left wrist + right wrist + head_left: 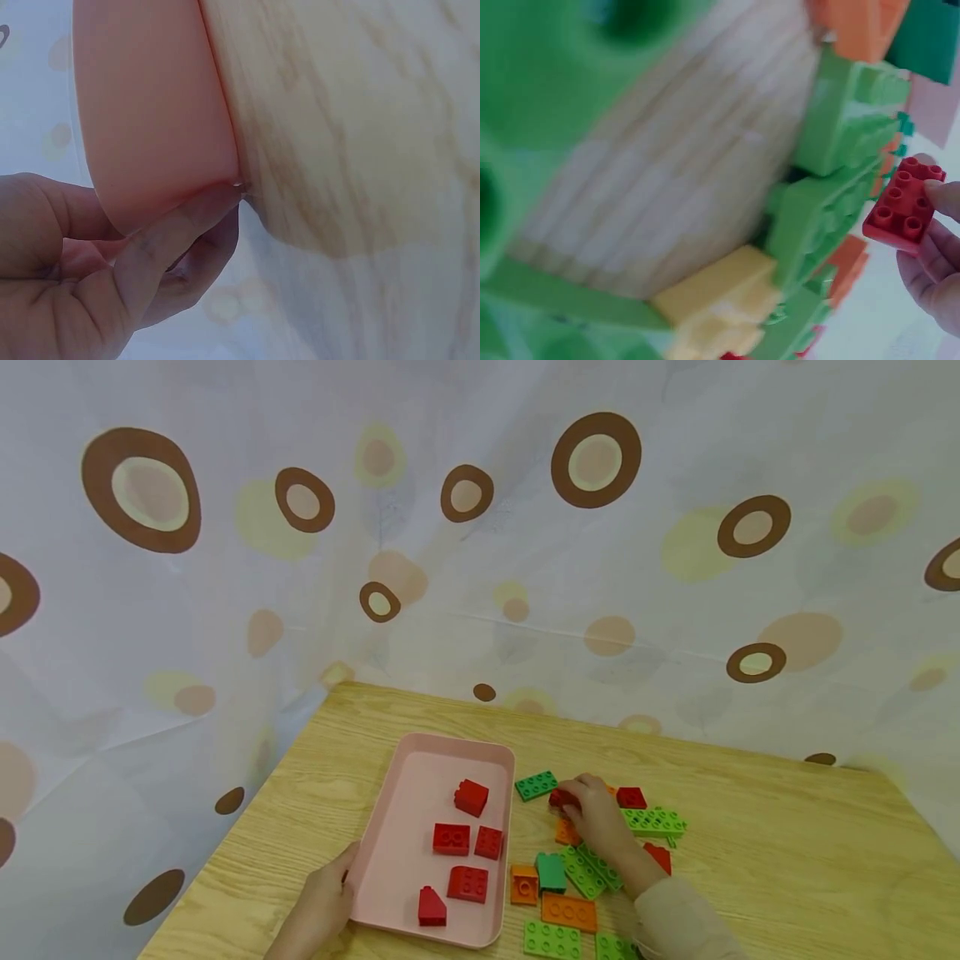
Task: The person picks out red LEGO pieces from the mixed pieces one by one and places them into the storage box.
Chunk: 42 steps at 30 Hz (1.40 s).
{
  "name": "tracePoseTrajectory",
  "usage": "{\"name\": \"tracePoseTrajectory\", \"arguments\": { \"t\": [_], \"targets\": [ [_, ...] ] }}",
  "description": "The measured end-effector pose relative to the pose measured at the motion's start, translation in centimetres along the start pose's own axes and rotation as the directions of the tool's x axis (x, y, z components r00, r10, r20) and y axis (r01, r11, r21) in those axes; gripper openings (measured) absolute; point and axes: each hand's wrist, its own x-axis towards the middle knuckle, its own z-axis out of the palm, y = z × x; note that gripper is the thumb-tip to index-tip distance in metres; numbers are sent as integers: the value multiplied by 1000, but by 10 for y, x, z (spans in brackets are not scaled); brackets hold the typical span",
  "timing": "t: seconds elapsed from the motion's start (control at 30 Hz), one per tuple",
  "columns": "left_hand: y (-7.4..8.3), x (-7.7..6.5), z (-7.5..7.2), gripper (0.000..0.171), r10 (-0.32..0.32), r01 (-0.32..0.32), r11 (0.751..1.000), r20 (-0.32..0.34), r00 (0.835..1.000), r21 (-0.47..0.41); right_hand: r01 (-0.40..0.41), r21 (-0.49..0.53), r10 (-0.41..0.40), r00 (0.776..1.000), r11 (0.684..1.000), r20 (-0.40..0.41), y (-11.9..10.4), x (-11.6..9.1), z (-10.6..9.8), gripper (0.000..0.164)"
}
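Note:
A pink tray lies on the wooden table with several red bricks inside it. My left hand grips the tray's near left edge; in the left wrist view, the fingers pinch its wall. To the right of the tray, over a spread of loose bricks, my right hand holds a red studded brick. The right wrist view shows that brick between thumb and fingers, its studs facing the camera. In the head view the hand partly hides it.
Around my right hand lie green bricks, orange bricks, a teal brick and more red bricks. A yellow brick shows in the right wrist view. A spotted cloth hangs behind the table.

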Motion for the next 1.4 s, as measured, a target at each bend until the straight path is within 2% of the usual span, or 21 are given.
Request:
{"name": "tracePoseTrajectory", "arguments": {
  "t": [0.17,0.4,0.63,0.8,0.9,1.2,1.4],
  "targets": [
    [-1,1,-1,45,-6,6,1000,5,1000,-6,58,30,-57,997,998,-50,-18,11,-6,22],
    [-2,2,0,46,-26,26,1000,17,1000,-5,134,120,-129,990,984,-55,-63,22,0,22],
    [-2,2,0,45,-24,24,1000,9,1000,1,139,215,-150,988,967,37,-111,27,18,24],
    [0,2,0,45,-37,38,999,17,999,-18,209,216,-232,969,954,85,-137,30,32,22],
    [1,2,0,45,-34,34,999,17,999,-14,225,202,-254,957,953,136,-148,29,39,23],
    [1,1,-1,43,-12,12,1000,2,1000,15,205,163,-248,917,965,314,-165,26,56,22],
    [0,1,-1,43,-8,8,1000,7,1000,16,230,129,-262,894,965,362,-166,21,62,21]
  ]
}}
